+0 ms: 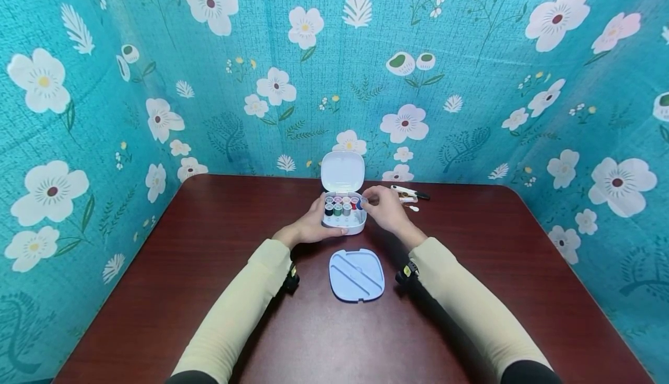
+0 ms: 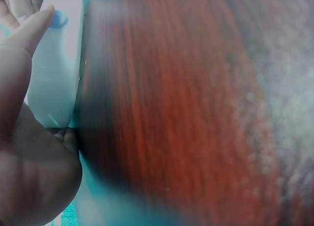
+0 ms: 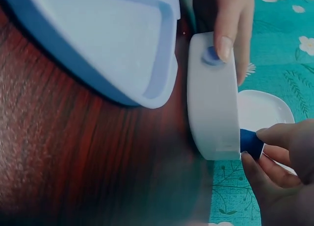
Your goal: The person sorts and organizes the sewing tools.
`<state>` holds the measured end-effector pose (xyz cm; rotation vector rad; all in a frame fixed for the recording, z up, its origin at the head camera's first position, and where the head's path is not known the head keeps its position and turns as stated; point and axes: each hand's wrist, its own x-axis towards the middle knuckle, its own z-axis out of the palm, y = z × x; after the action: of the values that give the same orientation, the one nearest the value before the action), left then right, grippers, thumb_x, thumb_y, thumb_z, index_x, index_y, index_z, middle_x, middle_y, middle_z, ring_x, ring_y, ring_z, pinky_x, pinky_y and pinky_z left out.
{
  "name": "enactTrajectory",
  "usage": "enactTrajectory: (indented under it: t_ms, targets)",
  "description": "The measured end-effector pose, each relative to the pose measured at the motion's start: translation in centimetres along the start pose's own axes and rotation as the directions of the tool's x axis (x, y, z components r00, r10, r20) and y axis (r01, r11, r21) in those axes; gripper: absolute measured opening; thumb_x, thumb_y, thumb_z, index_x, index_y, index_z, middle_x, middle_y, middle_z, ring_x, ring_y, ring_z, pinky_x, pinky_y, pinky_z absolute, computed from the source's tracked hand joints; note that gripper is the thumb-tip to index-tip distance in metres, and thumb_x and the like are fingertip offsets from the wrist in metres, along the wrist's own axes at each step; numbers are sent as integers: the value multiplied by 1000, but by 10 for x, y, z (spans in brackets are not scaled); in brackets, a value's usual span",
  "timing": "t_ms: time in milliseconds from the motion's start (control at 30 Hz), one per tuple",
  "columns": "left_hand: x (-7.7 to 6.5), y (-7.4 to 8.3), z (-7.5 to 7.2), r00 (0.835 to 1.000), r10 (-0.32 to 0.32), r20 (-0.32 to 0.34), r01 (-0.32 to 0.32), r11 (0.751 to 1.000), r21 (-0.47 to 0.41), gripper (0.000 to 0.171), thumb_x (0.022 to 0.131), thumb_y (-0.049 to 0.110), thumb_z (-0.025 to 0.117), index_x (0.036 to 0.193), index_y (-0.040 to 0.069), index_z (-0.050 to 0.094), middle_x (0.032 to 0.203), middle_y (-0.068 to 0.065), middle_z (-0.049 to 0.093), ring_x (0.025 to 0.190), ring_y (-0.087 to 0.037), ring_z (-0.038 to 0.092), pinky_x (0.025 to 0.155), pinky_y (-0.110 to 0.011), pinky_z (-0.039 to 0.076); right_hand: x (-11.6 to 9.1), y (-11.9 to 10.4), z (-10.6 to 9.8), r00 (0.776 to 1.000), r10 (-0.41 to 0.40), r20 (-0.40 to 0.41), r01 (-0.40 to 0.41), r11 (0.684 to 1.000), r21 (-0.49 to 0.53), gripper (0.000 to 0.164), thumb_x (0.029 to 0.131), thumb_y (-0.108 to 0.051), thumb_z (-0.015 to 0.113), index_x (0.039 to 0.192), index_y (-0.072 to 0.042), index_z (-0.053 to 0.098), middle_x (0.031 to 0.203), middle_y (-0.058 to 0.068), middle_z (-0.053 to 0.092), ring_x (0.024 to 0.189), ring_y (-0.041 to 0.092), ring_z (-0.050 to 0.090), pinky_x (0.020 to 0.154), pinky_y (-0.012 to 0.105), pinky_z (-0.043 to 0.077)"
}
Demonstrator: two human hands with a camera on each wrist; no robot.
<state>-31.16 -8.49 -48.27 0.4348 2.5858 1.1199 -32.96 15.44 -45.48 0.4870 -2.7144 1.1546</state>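
Observation:
A white sewing box (image 1: 356, 230) stands toward the back of the table, its lid (image 1: 342, 171) raised. Inside are rows of thread spools (image 1: 338, 210) in black, green, grey, red and pale colours. My left hand (image 1: 312, 225) holds the box by its left side, the thumb along the front wall beside a round blue button (image 3: 211, 56). At the box's right end, my right hand (image 1: 388, 207) pinches a blue thread spool (image 3: 251, 143) between thumb and fingers. That spool pokes up past the box rim, its lower part hidden by the wall.
A light-blue tray (image 1: 357, 276) with a diagonal ridge lies on the dark red-brown table (image 1: 235, 215), between the forearms and in front of the box. Behind the right hand are small tools, one a black-and-white stick (image 1: 410, 192). A floral turquoise cloth (image 1: 313, 93) hangs behind.

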Motion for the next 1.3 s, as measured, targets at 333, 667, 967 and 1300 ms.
enactTrajectory:
  t_ms: [333, 667, 967, 1300]
  targets:
    - [3, -2, 0, 1000, -4, 13, 4, 1000, 15, 131, 82, 60, 78, 163, 9, -12, 171, -13, 0, 155, -29, 15, 122, -46, 24, 4, -8, 2, 997, -64, 44, 68, 993, -93, 22, 92, -5, 75, 111, 3, 74, 107, 16, 72, 97, 31, 71, 85, 42, 58]
    - [11, -11, 3, 1000, 5, 1, -5, 1000, 9, 133, 80, 61, 79, 164, 10, -11, 171, -13, 2, 154, -28, 17, 121, -46, 26, 8, -9, 4, 994, -76, 78, 88, 984, -154, 19, 92, -5, 74, 109, 2, 75, 98, 12, 69, 87, 27, 64, 74, 37, 53]
    - [13, -12, 4, 1000, -9, 9, 9, 1000, 11, 134, 81, 59, 80, 163, 11, -13, 171, -12, 0, 155, -27, 14, 122, -44, 23, 8, -13, 7, 986, -93, 135, 124, 963, -239, 18, 92, -6, 74, 108, 1, 75, 101, 13, 70, 90, 25, 64, 81, 41, 56]
    - [12, -10, 4, 1000, -4, 8, 4, 1000, 1, 132, 81, 58, 80, 164, 11, -12, 171, -13, 0, 155, -27, 14, 122, -44, 24, 10, -14, 12, 987, -39, 156, 89, 940, -329, 24, 92, -11, 76, 114, -3, 76, 113, 11, 71, 105, 25, 62, 92, 43, 54]
